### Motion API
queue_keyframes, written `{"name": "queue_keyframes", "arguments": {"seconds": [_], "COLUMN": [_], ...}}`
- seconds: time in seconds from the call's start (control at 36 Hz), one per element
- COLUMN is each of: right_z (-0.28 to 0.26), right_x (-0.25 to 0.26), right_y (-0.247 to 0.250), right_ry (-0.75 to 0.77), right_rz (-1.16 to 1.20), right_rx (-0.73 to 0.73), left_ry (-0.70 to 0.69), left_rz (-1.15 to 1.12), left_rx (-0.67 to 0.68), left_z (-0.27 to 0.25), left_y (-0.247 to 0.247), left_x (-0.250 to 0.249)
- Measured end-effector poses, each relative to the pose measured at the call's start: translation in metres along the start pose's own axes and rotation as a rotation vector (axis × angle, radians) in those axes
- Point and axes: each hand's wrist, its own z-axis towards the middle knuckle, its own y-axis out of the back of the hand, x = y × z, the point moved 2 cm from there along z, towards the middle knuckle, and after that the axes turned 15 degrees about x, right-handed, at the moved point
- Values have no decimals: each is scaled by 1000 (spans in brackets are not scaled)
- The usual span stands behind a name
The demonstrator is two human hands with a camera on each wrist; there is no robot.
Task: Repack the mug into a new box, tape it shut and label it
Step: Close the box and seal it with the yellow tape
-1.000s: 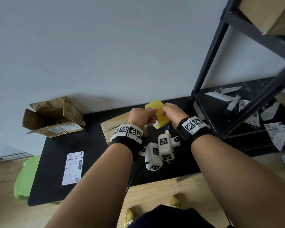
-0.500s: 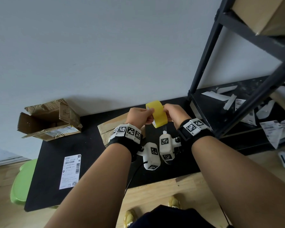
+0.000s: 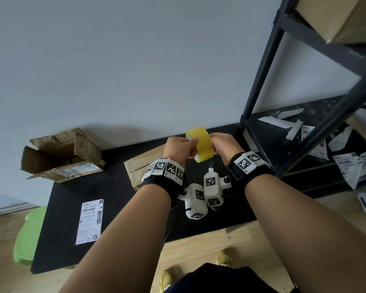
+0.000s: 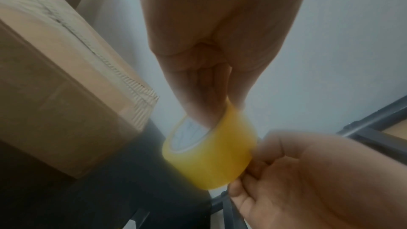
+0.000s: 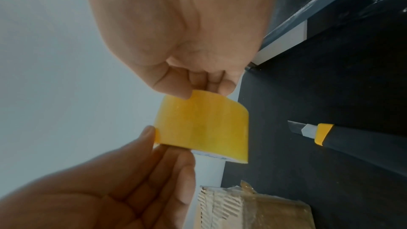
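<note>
A yellow tape roll (image 3: 201,144) is held in the air over the black table (image 3: 118,193), between both hands. My left hand (image 3: 193,144) grips it with fingers hooked into the white core (image 4: 189,133). My right hand (image 3: 212,142) pinches the roll's outer band (image 5: 204,128) at its upper edge with thumb and fingertips (image 5: 226,87). A closed brown cardboard box (image 3: 140,168) lies on the table just under my left wrist, seen close up in the left wrist view (image 4: 55,84). A white shipping label (image 3: 90,222) lies flat at the table's front left. No mug is in view.
A torn, open old box (image 3: 61,155) sits at the table's back left. A utility knife (image 5: 330,135) with a yellow collar lies on the table to the right of the roll. A black metal shelf (image 3: 283,132) holding paper scraps stands at right. A green stool (image 3: 28,235) is at left.
The tape roll has turned between my hands, from showing its broad band to standing more edge-on. Both hands keep their hold in about the same place.
</note>
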Motion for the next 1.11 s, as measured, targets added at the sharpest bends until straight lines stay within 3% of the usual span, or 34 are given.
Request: {"name": "queue_keyframes", "arguments": {"seconds": [0.14, 0.36, 0.44, 0.53, 0.58, 0.72, 0.86, 1.11], "right_z": [-3, 0, 1, 3, 4, 8, 6, 5], "right_x": [2, -2, -1, -1, -2, -2, -1, -4], "right_y": [1, 1, 0, -3, -4, -5, -5, -7], "right_ry": [60, 31, 40, 29, 20, 11, 15, 31], "right_rz": [135, -40, -48, -58, -59, -69, -67, -61], "right_rx": [38, 96, 77, 61, 53, 59, 58, 50], "left_ry": [38, 66, 99, 67, -3, -134, -224, -197], "left_rz": [-60, -177, 96, 483, 536, 696, 840, 1013], "left_rx": [-27, -75, -74, -185, -226, -92, -146, -182], "left_z": [3, -1, -1, -5, -6, -7, -11, -11], "left_y": [7, 12, 15, 17, 17, 2, -2, -9], "left_x": [2, -1, -3, -12, -14, -14, -17, -20]}}
